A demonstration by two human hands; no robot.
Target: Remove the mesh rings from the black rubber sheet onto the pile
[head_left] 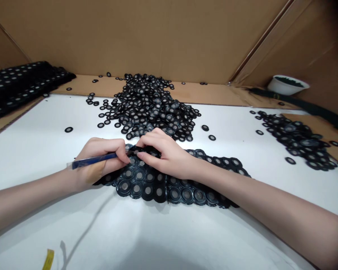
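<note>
A dark sheet of joined round pieces with grey centres lies across the white table in front of me. My left hand is closed around a blue pen-like tool, its fingertips at the sheet's upper left part. The tip of the tool is hard to make out between my hands. My right hand rests on the sheet just right of it, thumb and index finger apart, with the thumb tip close to the left fingertips. Whether its fingers pinch the sheet's edge cannot be seen.
Behind the hands rises a big pile of loose black discs. A smaller pile lies at right, near a white bowl. Stacked dark sheets are at far left. Cardboard walls enclose the back. A yellow strip lies front left.
</note>
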